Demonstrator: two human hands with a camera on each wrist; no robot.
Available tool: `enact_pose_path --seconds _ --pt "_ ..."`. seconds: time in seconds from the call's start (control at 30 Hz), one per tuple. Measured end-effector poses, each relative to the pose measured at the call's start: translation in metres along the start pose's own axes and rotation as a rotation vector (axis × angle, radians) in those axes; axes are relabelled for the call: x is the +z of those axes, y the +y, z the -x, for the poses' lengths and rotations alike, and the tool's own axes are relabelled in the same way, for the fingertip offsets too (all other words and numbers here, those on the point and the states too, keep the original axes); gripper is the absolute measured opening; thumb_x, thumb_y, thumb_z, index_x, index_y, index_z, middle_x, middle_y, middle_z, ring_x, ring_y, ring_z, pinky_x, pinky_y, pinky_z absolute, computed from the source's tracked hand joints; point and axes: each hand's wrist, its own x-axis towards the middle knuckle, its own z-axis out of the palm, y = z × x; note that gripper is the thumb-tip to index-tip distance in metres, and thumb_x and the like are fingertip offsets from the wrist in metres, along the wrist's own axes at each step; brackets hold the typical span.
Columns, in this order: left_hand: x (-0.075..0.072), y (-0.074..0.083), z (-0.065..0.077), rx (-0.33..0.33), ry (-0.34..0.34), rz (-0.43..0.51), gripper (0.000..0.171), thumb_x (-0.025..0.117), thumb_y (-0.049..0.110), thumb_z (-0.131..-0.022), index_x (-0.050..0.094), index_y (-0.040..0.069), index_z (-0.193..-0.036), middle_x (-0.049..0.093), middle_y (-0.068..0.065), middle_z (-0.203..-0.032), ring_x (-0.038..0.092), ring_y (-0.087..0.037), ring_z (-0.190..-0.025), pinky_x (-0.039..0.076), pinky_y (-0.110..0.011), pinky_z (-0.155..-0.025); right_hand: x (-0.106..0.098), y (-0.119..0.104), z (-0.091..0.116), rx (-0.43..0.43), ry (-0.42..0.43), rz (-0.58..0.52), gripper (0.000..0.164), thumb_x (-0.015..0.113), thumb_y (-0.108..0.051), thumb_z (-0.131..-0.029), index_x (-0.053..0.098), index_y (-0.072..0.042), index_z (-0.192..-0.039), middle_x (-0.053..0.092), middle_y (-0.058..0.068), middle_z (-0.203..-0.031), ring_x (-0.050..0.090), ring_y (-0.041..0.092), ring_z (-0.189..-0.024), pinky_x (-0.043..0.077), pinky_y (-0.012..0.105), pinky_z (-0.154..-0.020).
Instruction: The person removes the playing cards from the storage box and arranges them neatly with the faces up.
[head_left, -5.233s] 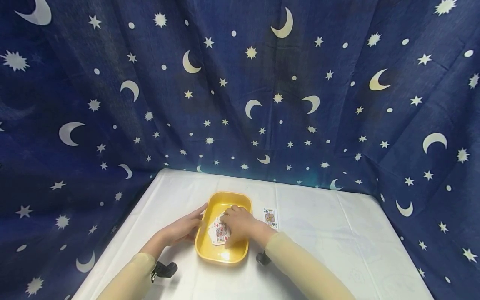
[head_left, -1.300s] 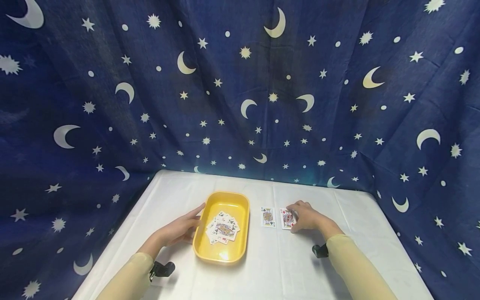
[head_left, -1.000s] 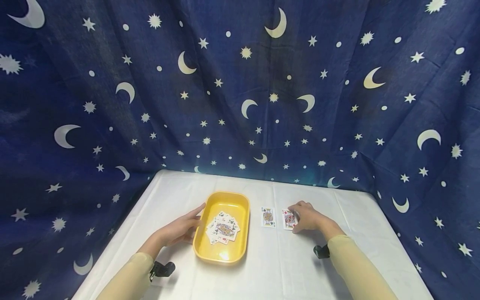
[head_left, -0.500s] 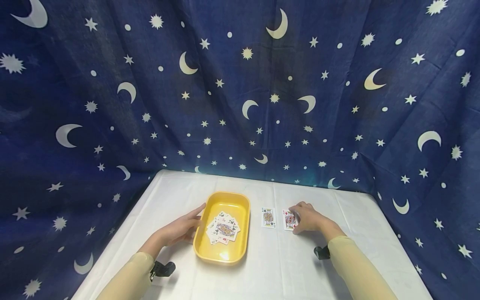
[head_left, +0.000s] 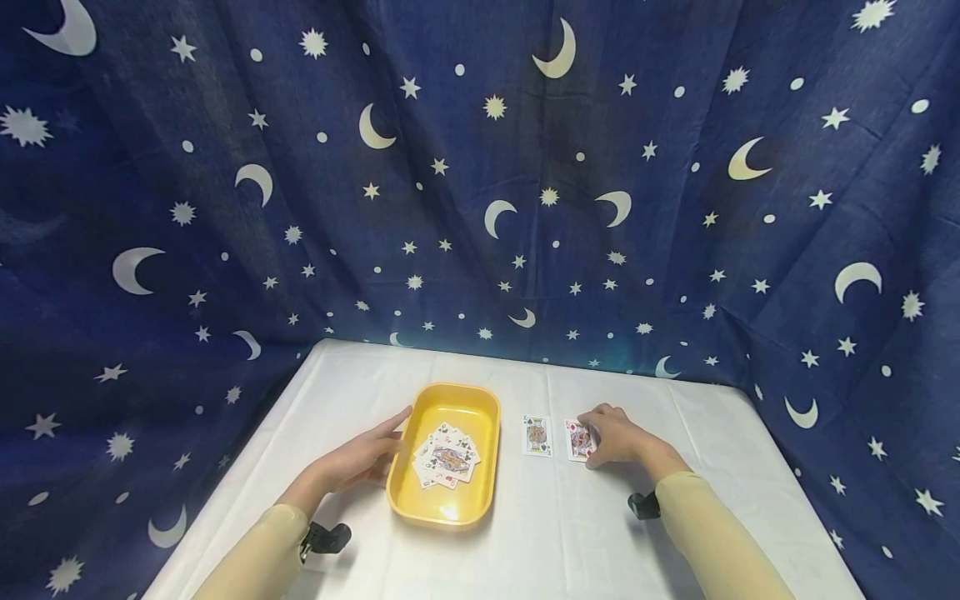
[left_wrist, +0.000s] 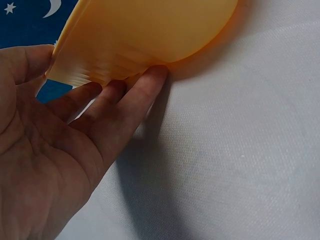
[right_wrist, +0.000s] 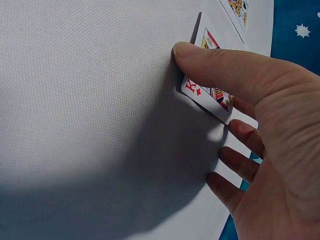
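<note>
One king of diamonds (head_left: 581, 440) sits at the right of the cloth, and from my end I see the right hand (head_left: 613, 435) pinching it by its edges, thumb on one side, index finger on the other; the remaining fingers stand spread apart. I can't tell whether the card is quite flat on the cloth. Just to its left, with a narrow gap, a black-suited picture card (head_left: 536, 436) lies face up. Farther left I have the yellow tray (head_left: 448, 508), holding an overlapping pile of face-up cards (head_left: 452, 459). The left hand (head_left: 358, 458) touches the tray's left side, fingers apart and fairly straight, one digit at the rim. Under everything is a white tablecloth (head_left: 525, 517); behind it hangs a blue curtain (head_left: 465, 208) with moons and stars.
</note>
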Motion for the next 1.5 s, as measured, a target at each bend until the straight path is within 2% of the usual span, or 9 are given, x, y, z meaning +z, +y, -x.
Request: enact_pose_path --seconds 0.47,0.7,0.9,1.07,1.27,1.5 --pt "0.001 0.002 0.002 0.006 -0.007 -0.003 0.069 0.049 0.02 -0.106 0.015 0.032 -0.166 0.036 -0.027 -0.158 0.061 -0.033 -0.119 0.058 -0.049 -0.091 0.002 0.002 -0.001 0.005 0.004 -0.005 0.085 0.094 -0.021 -0.067 0.059 -0.007 -0.142 0.05 0.016 -0.138 0.042 0.037 -0.127 0.037 0.063 -0.11" --pt "0.002 0.004 0.003 0.004 0.0 -0.011 0.069 0.049 0.02 -0.106 0.016 0.032 -0.166 0.034 -0.026 -0.159 0.06 -0.032 -0.119 0.058 -0.048 -0.09 0.0 0.001 0.0 0.004 0.003 -0.019 0.089 0.094 -0.025 -0.069 0.055 -0.007 -0.147 0.049 0.019 -0.142 0.04 0.04 -0.132 0.034 0.064 -0.112" --pt "0.003 0.005 0.004 -0.002 0.006 -0.014 0.07 0.049 0.02 -0.106 0.016 0.033 -0.166 0.035 -0.026 -0.159 0.06 -0.032 -0.118 0.058 -0.048 -0.09 -0.006 -0.007 -0.003 -0.082 0.07 0.0 0.091 0.089 -0.034 -0.075 0.048 -0.005 -0.151 0.047 0.023 -0.145 0.039 0.044 -0.134 0.033 0.064 -0.112" --pt "0.002 0.005 0.005 0.004 -0.004 -0.011 0.07 0.049 0.018 -0.106 0.015 0.032 -0.166 0.034 -0.027 -0.159 0.059 -0.033 -0.119 0.057 -0.048 -0.091 -0.011 -0.025 -0.008 -0.147 0.141 0.02 0.087 0.085 -0.037 -0.081 0.047 -0.008 -0.154 0.045 0.021 -0.15 0.039 0.04 -0.136 0.035 0.06 -0.113" --pt "0.002 0.004 0.005 0.01 -0.014 -0.004 0.069 0.047 0.018 -0.107 0.014 0.032 -0.166 0.036 -0.027 -0.158 0.059 -0.033 -0.12 0.056 -0.048 -0.093 -0.015 -0.06 -0.012 -0.221 0.198 0.042 0.077 0.077 -0.039 -0.088 0.047 -0.015 -0.154 0.044 0.013 -0.155 0.037 0.035 -0.141 0.034 0.057 -0.115" --pt "0.002 0.005 0.005 0.007 -0.011 -0.009 0.07 0.048 0.018 -0.106 0.014 0.031 -0.166 0.036 -0.027 -0.158 0.06 -0.033 -0.12 0.057 -0.049 -0.092 -0.013 -0.115 -0.014 -0.302 0.187 0.045 0.073 0.074 -0.046 -0.09 0.047 -0.027 -0.155 0.043 -0.001 -0.158 0.032 0.023 -0.147 0.033 0.049 -0.117"
